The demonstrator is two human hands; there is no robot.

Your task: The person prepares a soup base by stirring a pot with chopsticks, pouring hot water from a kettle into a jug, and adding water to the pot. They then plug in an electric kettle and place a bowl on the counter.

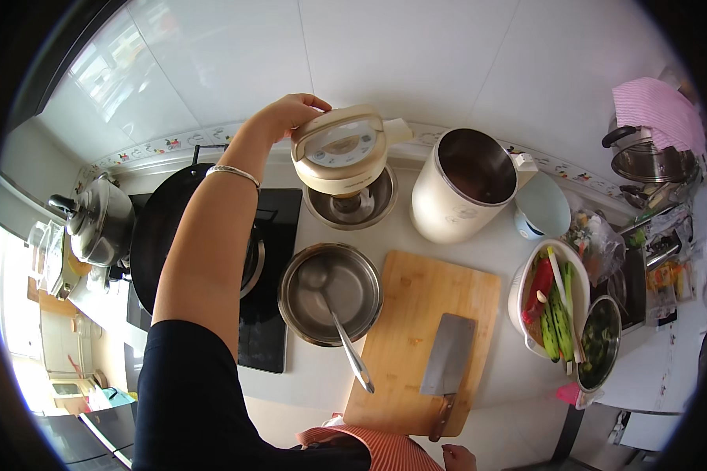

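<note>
My left hand (288, 115) reaches far forward and grips the left side of a cream soymilk maker's head (342, 150). That head has a carrying handle and a control panel on top; its lower part sits in a small steel bowl (383, 206). To its right stands the maker's cream jug (453, 206), uncovered, with a dark steel inside. A steel pot (353, 277) with a metal spoon (350, 347) leaning in it is nearer to me. Only part of my right hand (459, 457) shows at the bottom edge, low beside my striped apron, and its fingers are mostly hidden.
A cleaver (449, 356) lies on a wooden cutting board (403, 329). Left, a black wok (159, 235) covers part of the cooktop (265, 347), with a steel kettle (97, 224) beyond. Right stand a pale blue bowl (542, 203), a white vegetable basin (518, 306) and a steel bowl of greens (601, 344).
</note>
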